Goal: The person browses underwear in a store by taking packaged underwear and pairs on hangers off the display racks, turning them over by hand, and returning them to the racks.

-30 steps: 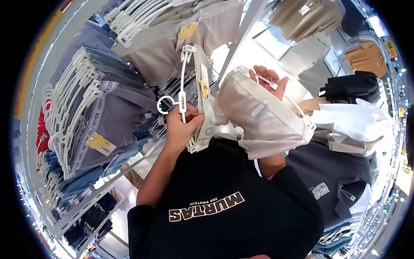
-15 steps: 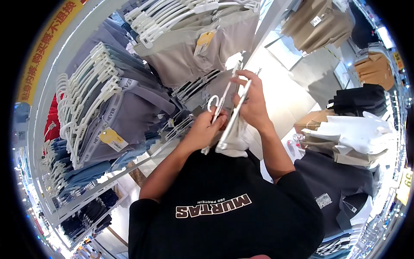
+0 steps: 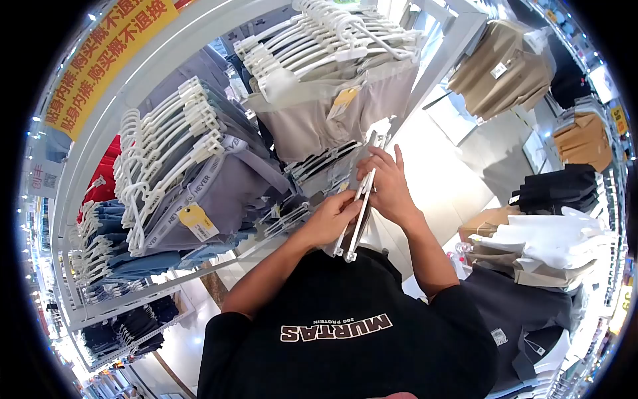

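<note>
Two white hangers [image 3: 362,211] are held close together, edge-on to the camera, in front of my chest. My left hand [image 3: 335,218] grips them from the left side, its thumb along the white plastic. On the other side, my right hand [image 3: 387,186] has its thumb and some fingers around the hangers, with one finger raised. The beige garments on the hangers hang below and are mostly hidden by the hangers and my hands.
Beige garments on white hangers [image 3: 306,126] hang on the rack above. Grey garments [image 3: 229,193] with a yellow tag hang at left, below a yellow sign [image 3: 109,63]. At right are white [image 3: 551,233], black [image 3: 557,189] and brown clothes [image 3: 505,66].
The two hangers were apart, one garment facing the camera; now they are together and edge-on. My right hand has come in beside my left. The view has shifted, showing more of the yellow sign.
</note>
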The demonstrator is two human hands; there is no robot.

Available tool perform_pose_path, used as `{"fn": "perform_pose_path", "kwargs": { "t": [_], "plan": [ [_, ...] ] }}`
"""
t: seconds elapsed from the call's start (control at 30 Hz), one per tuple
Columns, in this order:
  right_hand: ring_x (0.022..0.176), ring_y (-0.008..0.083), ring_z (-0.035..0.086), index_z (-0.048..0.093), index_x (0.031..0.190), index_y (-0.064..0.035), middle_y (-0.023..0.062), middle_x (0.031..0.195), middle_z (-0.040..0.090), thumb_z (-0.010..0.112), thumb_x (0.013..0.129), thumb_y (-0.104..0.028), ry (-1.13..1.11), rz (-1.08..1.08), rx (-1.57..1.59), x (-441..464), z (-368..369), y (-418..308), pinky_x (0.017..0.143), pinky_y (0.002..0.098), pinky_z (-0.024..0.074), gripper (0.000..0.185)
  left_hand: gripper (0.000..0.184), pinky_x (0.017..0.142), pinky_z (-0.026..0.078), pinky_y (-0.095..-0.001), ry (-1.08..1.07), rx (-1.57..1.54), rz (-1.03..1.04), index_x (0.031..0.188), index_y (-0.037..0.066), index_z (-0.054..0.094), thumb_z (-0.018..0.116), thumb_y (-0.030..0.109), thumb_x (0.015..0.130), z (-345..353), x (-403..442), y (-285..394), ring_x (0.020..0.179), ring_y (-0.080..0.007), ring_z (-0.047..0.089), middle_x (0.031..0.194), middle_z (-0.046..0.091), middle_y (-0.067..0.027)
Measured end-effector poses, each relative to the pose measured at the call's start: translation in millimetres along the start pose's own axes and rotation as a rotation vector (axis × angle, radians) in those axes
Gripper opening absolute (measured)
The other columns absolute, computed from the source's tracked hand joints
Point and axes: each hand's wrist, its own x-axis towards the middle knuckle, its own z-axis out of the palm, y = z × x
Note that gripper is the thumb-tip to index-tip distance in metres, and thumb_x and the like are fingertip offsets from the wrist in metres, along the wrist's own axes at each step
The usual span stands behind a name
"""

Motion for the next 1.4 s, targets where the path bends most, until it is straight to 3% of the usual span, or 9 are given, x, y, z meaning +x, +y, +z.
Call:
{"fn": "perform_pose_path", "kwargs": {
  "t": [0.17,0.33,0.4,0.53,0.63,0.83,1.0,1.13,1.4],
  "plan": [
    [0.107,0.0338,0.054,0.057,0.089,-0.0082,0.0097,0.095,0.058,0.067,0.069,0.000,0.145,-0.013,-0.009,17.6,-5.1,10.3,0.116,0.0582,0.0190,0.023,0.039,0.091,0.047,-0.0259,0.065,-0.191,0.136,0.136,-0.003,0.050,0.054,0.014,0.101,-12.1,-22.9,12.5,0.100,-0.0115,0.059,0.112,0.064,-0.0064],
    [0.099,0.0344,0.054,0.055,0.093,-0.0076,0.0096,0.092,0.055,0.067,0.071,0.000,0.333,-0.097,-0.089,50.9,-33.8,17.1,0.112,0.0584,0.0261,0.027,0.073,0.109,0.035,-0.0322,0.157,-0.160,0.305,0.145,-0.001,0.038,0.075,0.017,0.085,-25.7,-35.0,12.7,0.128,-0.0178,0.047,0.137,0.050,-0.0117],
    [0.099,0.0391,0.052,0.055,0.097,-0.0048,0.0148,0.095,0.053,0.065,0.075,-0.002,0.383,-0.090,-0.087,68.1,-45.9,20.6,0.113,0.0572,0.0261,0.025,0.077,0.110,0.033,-0.0315,0.204,-0.090,0.380,0.146,-0.002,0.034,0.077,0.013,0.084,-25.0,-31.3,23.7,0.128,-0.0183,0.046,0.137,0.049,-0.0131],
    [0.091,0.0354,0.051,0.056,0.098,-0.0023,0.0162,0.092,0.052,0.059,0.077,-0.003,0.524,-0.014,-0.105,107.8,-75.5,6.3,0.083,0.0415,0.0403,0.022,0.062,0.102,0.041,-0.0310,0.267,-0.011,0.367,0.139,-0.002,0.041,0.073,0.009,0.087,-37.7,-16.8,38.4,0.118,-0.0165,0.053,0.131,0.055,-0.0107],
    [0.091,0.0337,0.054,0.057,0.099,-0.0009,0.0157,0.097,0.055,0.058,0.079,-0.004,0.570,-0.013,-0.104,128.5,-88.0,3.7,0.082,0.0407,0.0438,0.020,0.037,0.087,0.048,-0.0281,0.338,0.050,0.383,0.125,-0.003,0.054,0.067,0.012,0.093,-44.4,-8.6,46.3,0.098,-0.0125,0.059,0.110,0.065,-0.0072],
    [0.089,0.0346,0.056,0.056,0.101,-0.0004,0.0167,0.095,0.056,0.058,0.079,-0.004,0.443,-0.059,-0.009,148.3,-92.5,-35.4,0.081,0.0409,0.0454,0.023,0.025,0.071,0.048,-0.0284,0.332,0.095,0.322,0.111,-0.003,0.064,0.064,0.018,0.096,-63.4,-13.0,43.5,0.079,-0.0100,0.057,0.089,0.067,-0.0048],
    [0.098,0.0387,0.058,0.062,0.105,-0.0019,0.0196,0.104,0.062,0.058,0.077,-0.001,0.473,-0.038,-0.271,146.2,-68.1,-36.1,0.087,0.0434,0.0451,0.028,0.032,0.074,0.050,-0.0336,0.301,0.149,0.171,0.115,-0.002,0.062,0.064,0.022,0.095,-78.1,-15.3,27.4,0.080,-0.0191,0.064,0.089,0.070,-0.0127],
    [0.113,0.0384,0.054,0.060,0.121,-0.0023,0.0192,0.117,0.062,0.057,0.081,-0.002,0.530,0.014,-0.376,142.7,-52.3,-35.1,0.102,0.0427,0.0388,0.040,0.040,0.080,0.050,-0.0432,0.282,0.226,0.221,0.115,-0.002,0.060,0.067,0.028,0.090,-81.1,-4.9,5.6,0.091,-0.0422,0.065,0.098,0.067,-0.0254],
    [0.137,0.0320,0.041,0.047,0.140,0.0001,0.0188,0.143,0.048,0.059,0.089,-0.003,0.724,0.060,-0.196,124.8,-26.3,-53.2,0.116,0.0403,0.0269,0.053,0.031,0.074,0.048,-0.0435,0.306,0.209,0.362,0.106,-0.003,0.060,0.060,0.027,0.095,-90.9,14.6,-39.8,0.083,-0.0426,0.063,0.089,0.066,-0.0253]
  ]
}}
